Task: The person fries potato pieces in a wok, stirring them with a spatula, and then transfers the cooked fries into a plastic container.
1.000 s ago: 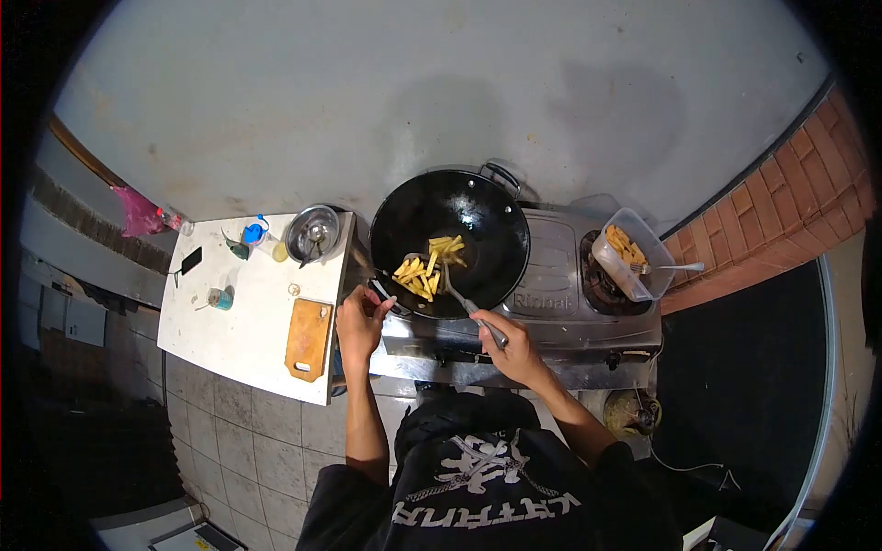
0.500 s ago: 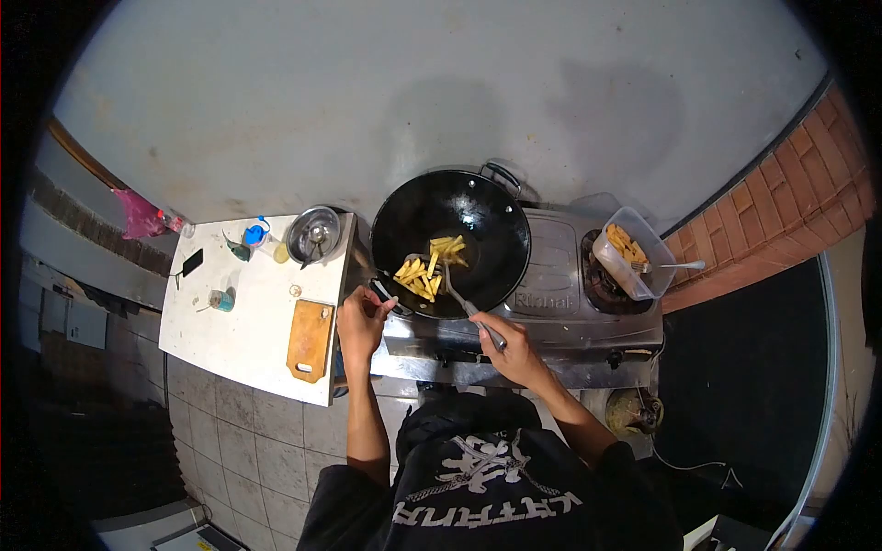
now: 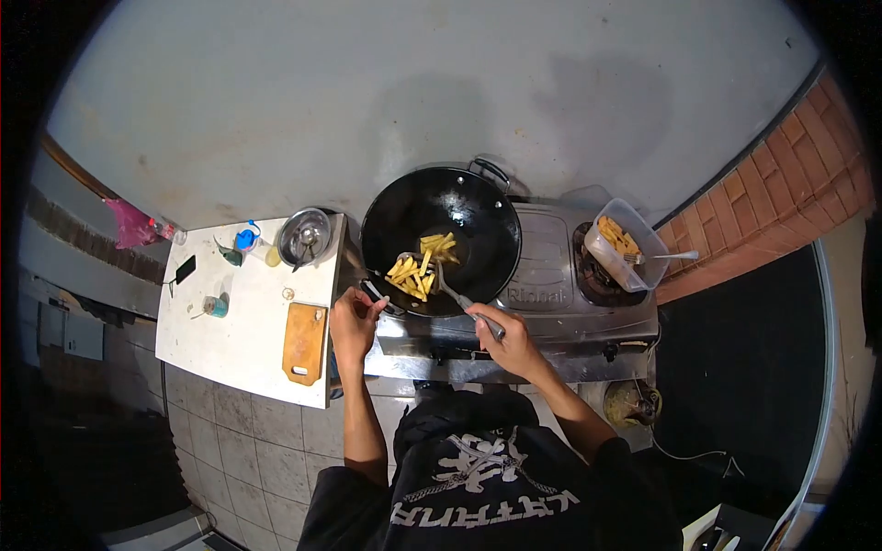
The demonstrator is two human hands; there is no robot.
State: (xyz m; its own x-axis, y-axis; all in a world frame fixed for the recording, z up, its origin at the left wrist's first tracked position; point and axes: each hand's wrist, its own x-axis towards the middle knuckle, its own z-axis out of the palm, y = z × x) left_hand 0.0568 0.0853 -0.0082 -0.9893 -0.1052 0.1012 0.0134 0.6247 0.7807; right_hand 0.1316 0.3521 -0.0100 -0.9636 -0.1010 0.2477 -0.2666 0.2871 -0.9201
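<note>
A large black wok (image 3: 478, 216) stands on the left side of the steel stove. Yellow fries (image 3: 412, 278) lie in its lower left part, with more fries (image 3: 438, 246) just behind them. My right hand (image 3: 503, 332) is closed around the grey handle of a metal spatula (image 3: 455, 294), whose head is among the fries. At the wok's near left handle (image 3: 375, 292) is my left hand (image 3: 355, 321), its fingers curled together on what looks like a dark holder or cloth.
The stove (image 3: 542, 257) carries a plastic container (image 3: 652, 248) with fried food and a fork at right. On the white table (image 3: 243, 312) are a cutting board (image 3: 303, 344), a metal bowl (image 3: 305, 234), a phone (image 3: 186, 269) and a jar (image 3: 217, 306). A brick ledge (image 3: 753, 202) is at right.
The whole view has shifted slightly, with the scene moving a little left. Both hands keep their holds, and the spatula stays among the fries.
</note>
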